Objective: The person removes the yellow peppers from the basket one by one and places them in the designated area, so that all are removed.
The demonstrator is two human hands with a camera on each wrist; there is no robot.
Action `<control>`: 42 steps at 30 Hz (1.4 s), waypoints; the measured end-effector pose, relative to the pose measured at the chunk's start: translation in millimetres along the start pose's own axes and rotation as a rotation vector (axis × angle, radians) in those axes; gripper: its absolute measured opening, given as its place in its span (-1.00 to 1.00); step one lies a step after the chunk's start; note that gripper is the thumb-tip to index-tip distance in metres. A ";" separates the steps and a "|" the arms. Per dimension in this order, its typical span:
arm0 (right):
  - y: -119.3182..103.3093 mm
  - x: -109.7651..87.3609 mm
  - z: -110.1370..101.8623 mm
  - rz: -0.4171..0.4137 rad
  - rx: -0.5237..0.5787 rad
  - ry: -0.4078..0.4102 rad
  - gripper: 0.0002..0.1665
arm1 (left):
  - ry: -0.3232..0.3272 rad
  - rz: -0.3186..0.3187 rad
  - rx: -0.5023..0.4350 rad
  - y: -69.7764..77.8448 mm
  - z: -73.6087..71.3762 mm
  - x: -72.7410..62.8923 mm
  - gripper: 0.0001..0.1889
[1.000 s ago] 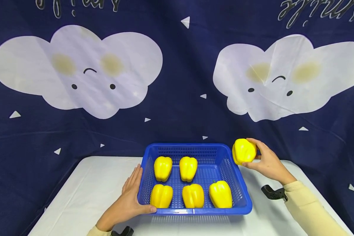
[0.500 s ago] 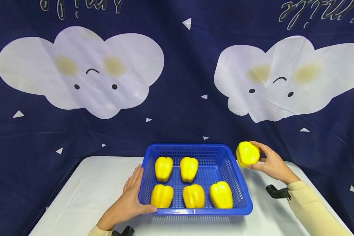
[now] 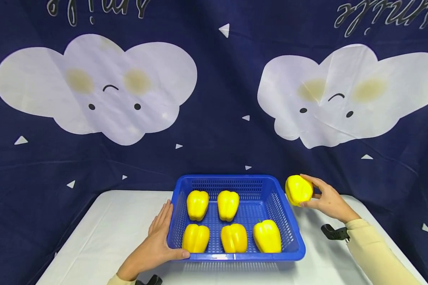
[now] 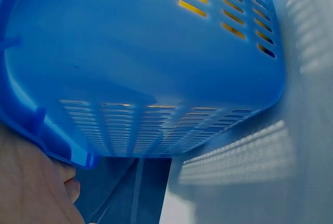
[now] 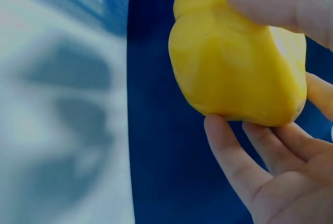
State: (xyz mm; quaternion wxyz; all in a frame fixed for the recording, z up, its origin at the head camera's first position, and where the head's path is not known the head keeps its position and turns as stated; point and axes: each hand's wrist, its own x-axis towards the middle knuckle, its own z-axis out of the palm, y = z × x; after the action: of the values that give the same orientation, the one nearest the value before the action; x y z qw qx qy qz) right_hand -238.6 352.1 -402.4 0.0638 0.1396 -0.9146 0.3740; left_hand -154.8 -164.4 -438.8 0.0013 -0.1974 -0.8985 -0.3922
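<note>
My right hand [image 3: 331, 202] holds a yellow bell pepper [image 3: 299, 190] between thumb and fingertips, just off the right rim of a blue plastic basket [image 3: 235, 256]. In the right wrist view the thumb lies across one side of the bell pepper [image 5: 234, 73] and the fingertips touch the opposite side. At the basket's front left corner rests my left hand [image 3: 156, 239], its straight fingers along the left rim and its thumb on the front rim. Inside the basket sit several more yellow bell peppers [image 3: 197, 206] in two rows, two at the back and three in front.
The basket stands on a white-covered table [image 3: 103, 233]. Behind the table hangs a dark blue curtain [image 3: 221, 91] printed with white clouds. The back right part of the basket floor [image 3: 253, 208] shows bare between the peppers and the right wall.
My right hand and the bell pepper have shifted slightly right and down from a second ago, away from the basket's rim. The left hand and the other peppers keep their places.
</note>
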 end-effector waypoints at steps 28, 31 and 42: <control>37.5 -1.0 18.0 0.102 0.115 -0.092 0.18 | 0.016 0.021 -0.012 -2.4 1.3 -0.7 0.41; 40.5 -2.3 18.8 0.099 0.110 -0.090 0.18 | 0.017 0.008 -0.008 -2.3 1.3 -0.8 0.41; 49.7 -5.3 21.8 0.155 0.093 -0.125 0.22 | 0.005 0.013 -0.016 -2.1 0.9 -0.3 0.41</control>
State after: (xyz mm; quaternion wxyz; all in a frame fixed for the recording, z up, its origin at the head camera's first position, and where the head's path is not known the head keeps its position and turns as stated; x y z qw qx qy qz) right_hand -248.9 371.7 -452.1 -0.0291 0.0944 -0.9066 0.4104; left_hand -155.1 -165.1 -440.9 0.0045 -0.2023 -0.8940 -0.3999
